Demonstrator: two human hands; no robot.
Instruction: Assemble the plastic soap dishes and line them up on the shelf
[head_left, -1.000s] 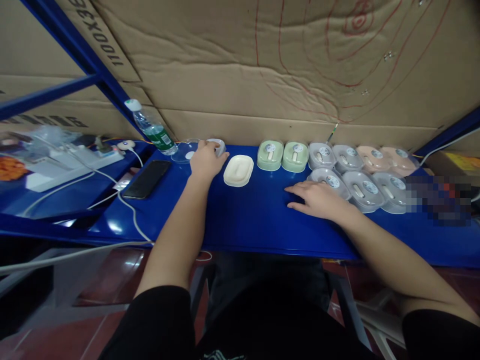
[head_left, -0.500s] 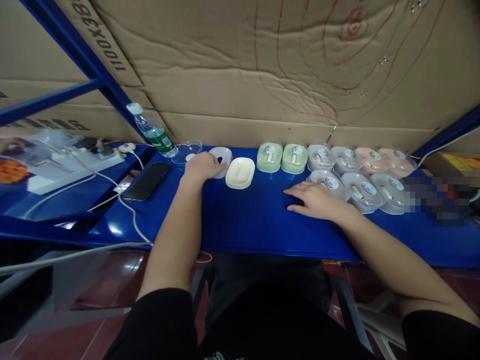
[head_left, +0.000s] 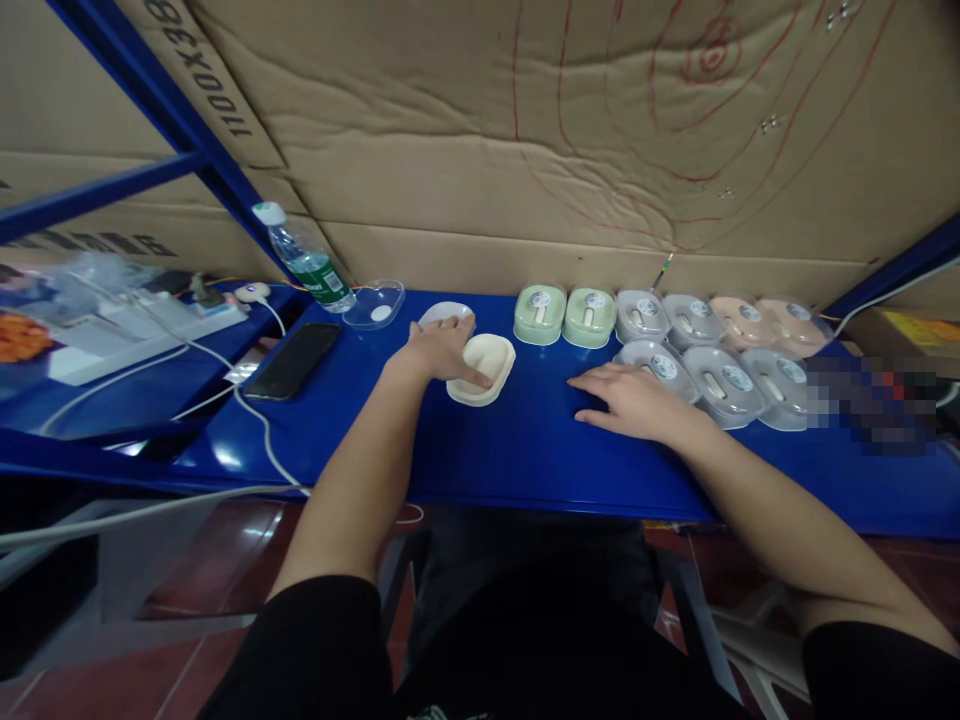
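Note:
My left hand (head_left: 441, 352) lies over a whitish container (head_left: 444, 312), its fingers stretched out and partly covering it. The thumb reaches into a cream-coloured shallow dish (head_left: 491, 362) just beside it. A clear plastic lid (head_left: 375, 303) with a white spot rests further left. Flat on the blue table, my right hand (head_left: 619, 397) has its fingers extended and grips nothing. It is closest to a grey lidded box (head_left: 652, 362), and whether they touch cannot be made out.
Two green lidded boxes (head_left: 540, 315) stand at the back, with more grey ones and two pinkish ones (head_left: 742, 322) to their right. On the left are a water bottle (head_left: 311, 265), a black phone (head_left: 294, 362), a power strip (head_left: 150, 340) and white cables. Cardboard (head_left: 420, 160) walls the back.
My left hand has moved right, its fingers spreading over the whitish container and its thumb into the cream dish. The dish has shifted nearer and turned slightly. My right hand stays put.

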